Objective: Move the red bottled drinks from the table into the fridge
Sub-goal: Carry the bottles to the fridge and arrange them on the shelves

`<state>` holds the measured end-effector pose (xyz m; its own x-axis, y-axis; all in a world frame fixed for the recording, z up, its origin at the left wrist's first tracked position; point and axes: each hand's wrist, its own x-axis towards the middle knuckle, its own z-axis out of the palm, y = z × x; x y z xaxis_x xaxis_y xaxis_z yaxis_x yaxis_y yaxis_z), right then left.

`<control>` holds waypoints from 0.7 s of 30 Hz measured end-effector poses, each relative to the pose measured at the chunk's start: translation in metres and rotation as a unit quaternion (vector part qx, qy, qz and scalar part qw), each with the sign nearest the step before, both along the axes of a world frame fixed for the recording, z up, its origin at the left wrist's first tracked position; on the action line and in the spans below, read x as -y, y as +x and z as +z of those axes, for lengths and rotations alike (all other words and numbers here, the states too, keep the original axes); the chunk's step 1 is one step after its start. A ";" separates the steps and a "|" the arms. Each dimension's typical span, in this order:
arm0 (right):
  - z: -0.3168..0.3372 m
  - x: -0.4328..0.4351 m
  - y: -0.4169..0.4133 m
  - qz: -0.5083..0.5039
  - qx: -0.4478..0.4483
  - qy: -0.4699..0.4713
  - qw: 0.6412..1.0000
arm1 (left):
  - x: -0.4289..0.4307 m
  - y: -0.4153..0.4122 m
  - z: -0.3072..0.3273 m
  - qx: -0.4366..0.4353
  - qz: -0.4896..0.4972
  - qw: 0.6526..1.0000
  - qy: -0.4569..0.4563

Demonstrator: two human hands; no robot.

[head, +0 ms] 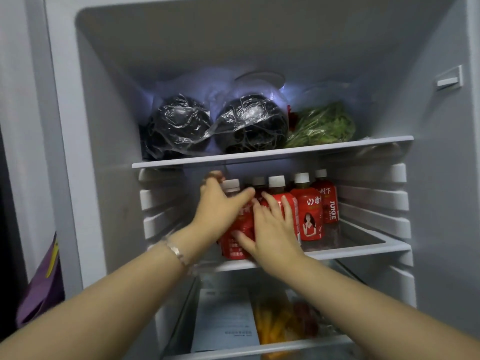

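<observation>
White fridge (104, 126) walls fill our view, door open. Its upper shelf (272, 153) holds two dark rounds in plastic film (215, 126) and a bag of greens (324, 126).

The red bottled drinks (310, 214) stand upright on the middle shelf (363, 249), grouped from its left half toward the centre, two rows deep. The right end of the shelf is bare.

We judge the step in hand to be seating the front left bottle (235, 245) among the others. To do it well, we should keep it vertical, set its base fully behind the front edge of the shelf and slide it rather than tip it. The neighbours stand tight against it and could topple like pins. We should let go only once it rests flat.

Our left hand (220, 206) wraps that bottle near its shoulder, thumb across the front and fingers curled round the far side, though motion blur softens the grip.

Our right hand (272, 229) lies spread. Its straight fingers (270, 203) press flat on the label of the next bottle, and its thumb reaches to the lower part of the front left bottle, steadying rather than gripping.
</observation>
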<state>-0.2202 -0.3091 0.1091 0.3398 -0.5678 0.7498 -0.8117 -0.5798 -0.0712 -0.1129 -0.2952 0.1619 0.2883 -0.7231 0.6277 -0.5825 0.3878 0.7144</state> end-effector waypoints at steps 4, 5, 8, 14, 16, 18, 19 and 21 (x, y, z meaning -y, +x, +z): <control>-0.010 0.010 -0.023 0.011 0.031 -0.040 0.999 | -0.006 0.007 -0.037 0.097 0.015 0.990 0.102; -0.012 0.013 -0.028 -0.002 0.024 -0.040 0.999 | -0.006 0.009 -0.042 0.102 0.006 0.989 0.108; -0.004 0.016 -0.035 -0.024 -0.018 -0.034 0.999 | -0.002 0.005 -0.045 0.136 0.019 0.988 0.072; 0.010 0.022 -0.047 -0.056 -0.080 0.092 0.991 | 0.015 -0.016 -0.044 0.213 0.129 0.960 0.128; 0.012 0.015 -0.048 -0.067 -0.105 0.097 0.987 | 0.018 -0.014 -0.037 0.238 0.144 0.945 0.174; 0.011 0.004 -0.048 -0.076 -0.085 0.058 0.992 | 0.013 -0.011 -0.026 0.253 0.123 0.930 0.237; 0.010 0.000 -0.046 -0.074 -0.058 0.046 0.995 | 0.007 -0.009 -0.021 0.270 0.119 0.922 0.251; 0.005 -0.016 -0.041 -0.036 -0.006 0.062 0.997 | -0.017 -0.006 -0.019 0.294 0.134 0.919 0.225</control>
<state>-0.2610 -0.2928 0.1143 0.3029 -0.6789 0.6688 -0.8524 -0.5069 -0.1285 -0.1189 -0.2777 0.1433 0.2012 -0.9002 0.3863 -0.9507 -0.0844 0.2985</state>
